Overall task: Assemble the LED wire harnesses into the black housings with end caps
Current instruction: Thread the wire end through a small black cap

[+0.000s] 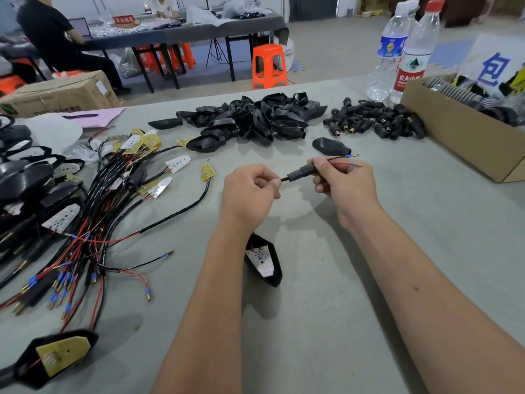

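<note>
Black cap (pixel 301 172) on wire (pixel 339 161), held above desk (pixel 326 294). Right hand (pixel 345 182) fingers pinch cap. Left hand (pixel 250 191) fingers pinch wire. Housing (pixel 265 263) lies under left wrist.

Surface: I see a grey cloth-covered worktable (pixel 326 322).
Far ctr: heap of empty black plastic housings (pixel 250 118); one loose black housing (pixel 331 147) apart, nearer me.
Far R: pile of small black end caps w/ brass inserts (pixel 375 122); brown cardboard box (pixel 454 137); two clear plastic water bottles (pixel 397 52) behind.
L: tangle of black/red LED wire harnesses w/ yellow + white boards (pixel 93 211).
L edge: stack of assembled black units (pixel 25 183).
Near L: black housing w/ yellow board inside (pixel 61 355).
Far L: pink paper sheet (pixel 93 116).
</note>
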A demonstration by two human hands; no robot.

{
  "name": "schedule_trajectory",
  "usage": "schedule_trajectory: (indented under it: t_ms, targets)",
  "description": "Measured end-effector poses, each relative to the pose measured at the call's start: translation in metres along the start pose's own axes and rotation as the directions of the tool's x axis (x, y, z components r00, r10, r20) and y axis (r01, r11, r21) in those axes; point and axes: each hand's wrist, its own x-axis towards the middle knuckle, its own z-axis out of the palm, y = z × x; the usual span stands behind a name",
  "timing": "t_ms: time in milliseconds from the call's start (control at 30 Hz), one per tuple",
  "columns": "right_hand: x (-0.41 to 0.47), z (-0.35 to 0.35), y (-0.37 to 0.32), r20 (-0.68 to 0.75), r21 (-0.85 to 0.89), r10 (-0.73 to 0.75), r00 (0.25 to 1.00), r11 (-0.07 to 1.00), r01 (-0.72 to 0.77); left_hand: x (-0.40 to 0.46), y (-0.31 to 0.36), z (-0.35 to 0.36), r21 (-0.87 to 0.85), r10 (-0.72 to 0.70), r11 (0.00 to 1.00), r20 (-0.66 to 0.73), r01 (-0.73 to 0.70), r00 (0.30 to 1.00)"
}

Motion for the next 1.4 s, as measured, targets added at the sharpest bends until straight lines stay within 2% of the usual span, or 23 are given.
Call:
schedule_trajectory:
  t_ms: [267,400,567,633,700,900,1000,1100,1233,1400]
  targets:
    - [-0.006,0.004,-0.003,0.057,-0.007,-0.027,0.998,1.0,0.027,-0.006,0.01,0.003,-0.275,-0.163,0.937,0.197,0.214,0.967]
    - [-0.006,0.004,-0.002,0.075,-0.033,-0.008,0.997,0.999,0.011,-0.008,0.014,0.004,-0.339,-0.133,0.911,0.299,0.235,0.945]
    - [-0.003,-0.002,-0.002,0.063,-0.093,-0.011,0.998,0.995,0.016,-0.008,0.014,0.011,-0.262,-0.137,0.942,0.268,0.209,0.954]
    - [-0.002,-0.003,-0.002,0.024,-0.105,-0.009,1.0,0.994,0.012,-0.009,0.014,0.013,-0.239,-0.156,0.943,0.301,0.233,0.941]
    - [0.001,-0.007,-0.003,-0.036,-0.065,0.003,0.999,0.998,-0.005,-0.008,0.014,0.01,-0.257,-0.174,0.926,0.361,0.278,0.916]
    - [0.006,-0.015,-0.008,-0.181,0.249,0.114,0.977,0.966,-0.066,-0.007,0.01,-0.007,-0.303,-0.202,0.872,0.493,0.384,0.846]
    - [0.008,-0.016,-0.011,-0.223,0.344,0.106,0.969,0.939,-0.024,-0.008,0.009,-0.01,-0.3,-0.203,0.87,0.504,0.391,0.839]
    - [0.007,-0.012,-0.014,-0.157,0.404,0.107,0.982,0.914,-0.035,-0.007,0.008,-0.01,-0.327,-0.201,0.866,0.465,0.379,0.862]
    - [0.002,-0.006,-0.009,-0.006,0.232,0.078,0.997,0.97,-0.075,-0.005,0.006,-0.005,-0.377,-0.218,0.849,0.387,0.369,0.896]
    - [0.001,-0.006,-0.006,-0.082,0.149,0.017,0.996,0.989,-0.005,-0.004,0.008,-0.001,-0.398,-0.21,0.841,0.384,0.366,0.899]
